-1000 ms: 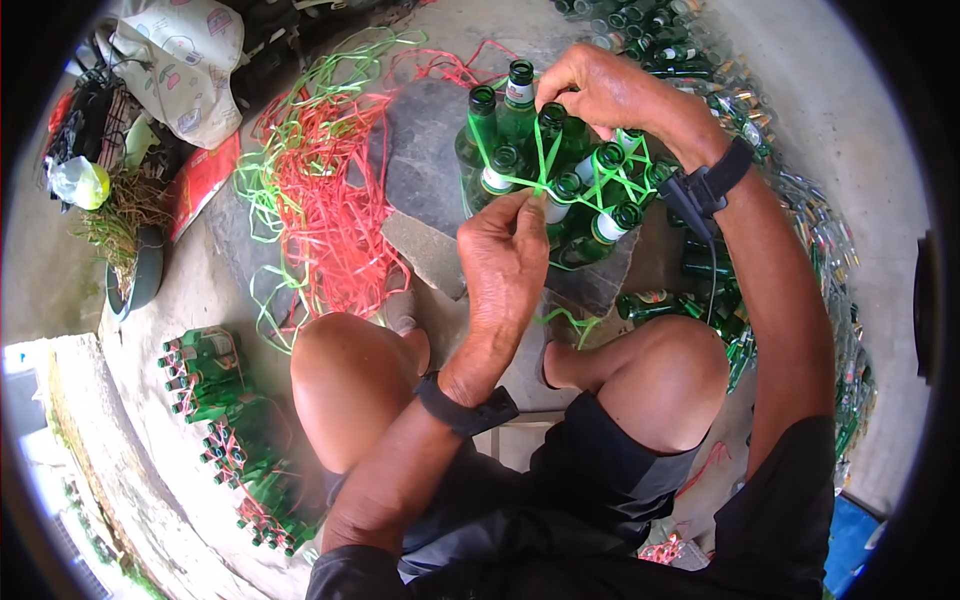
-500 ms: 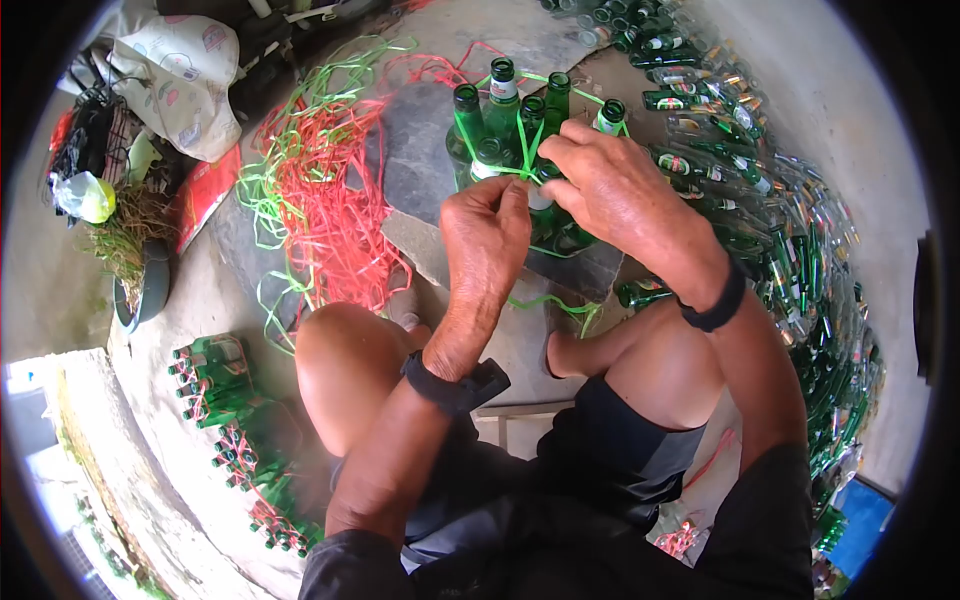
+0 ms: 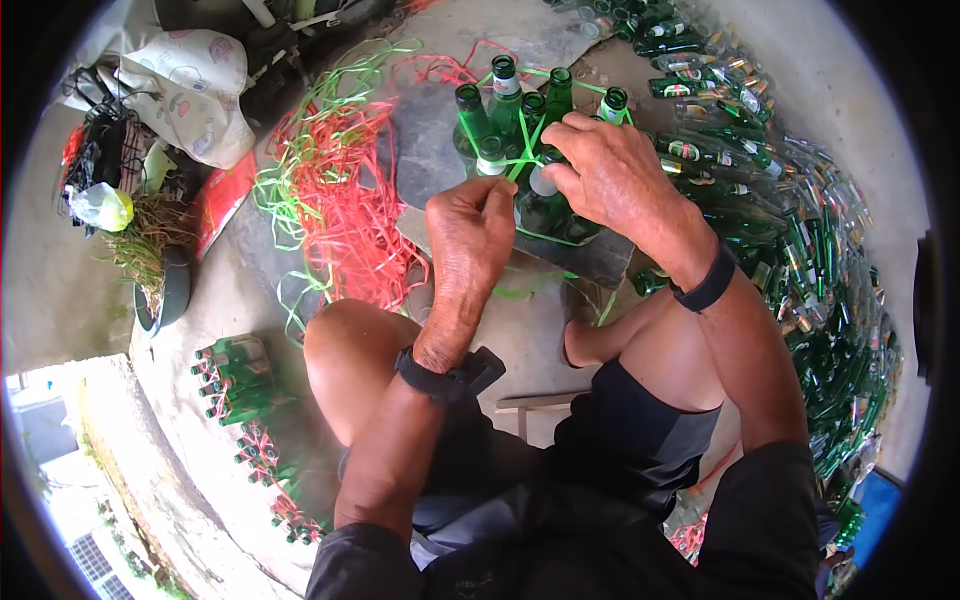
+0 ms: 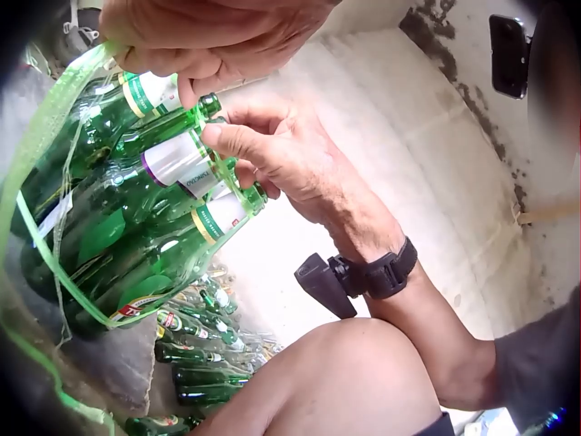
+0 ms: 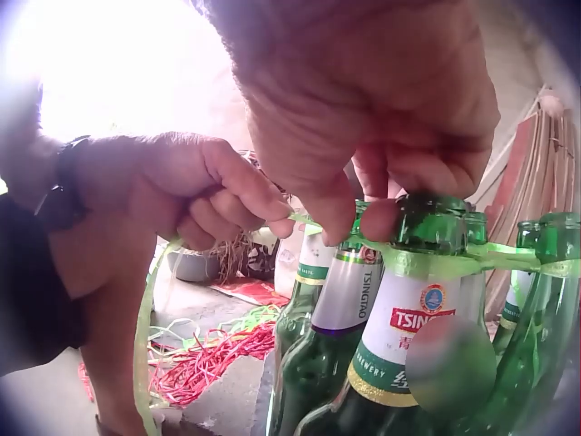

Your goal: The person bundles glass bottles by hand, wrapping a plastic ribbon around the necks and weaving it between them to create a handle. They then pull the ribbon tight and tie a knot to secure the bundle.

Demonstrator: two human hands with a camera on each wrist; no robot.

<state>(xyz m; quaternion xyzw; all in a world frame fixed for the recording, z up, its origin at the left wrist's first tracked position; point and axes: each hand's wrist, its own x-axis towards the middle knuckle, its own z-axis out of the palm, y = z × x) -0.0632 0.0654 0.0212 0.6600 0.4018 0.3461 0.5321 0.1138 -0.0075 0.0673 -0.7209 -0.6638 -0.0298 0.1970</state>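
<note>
A cluster of green glass beer bottles stands upright on a dark stone slab, bound by light green plastic strap. In the head view my left hand pinches the strap at the near side of the bottle necks. The strap's loose tail hangs from that hand in the left wrist view. My right hand is over the necks on the right, thumb and fingers curled in on the strap beside a labelled bottle. Its palm hides several bottle mouths in the head view.
A tangle of red and green strap lies left of the slab. Loose bottles are heaped along the right wall. Bound bottle bundles lie at lower left. A plant pot and a printed cloth bag are farther left.
My right hand has come down from the far side of the bottles to the near right necks. The left hand has drawn slightly left and back with the strap.
</note>
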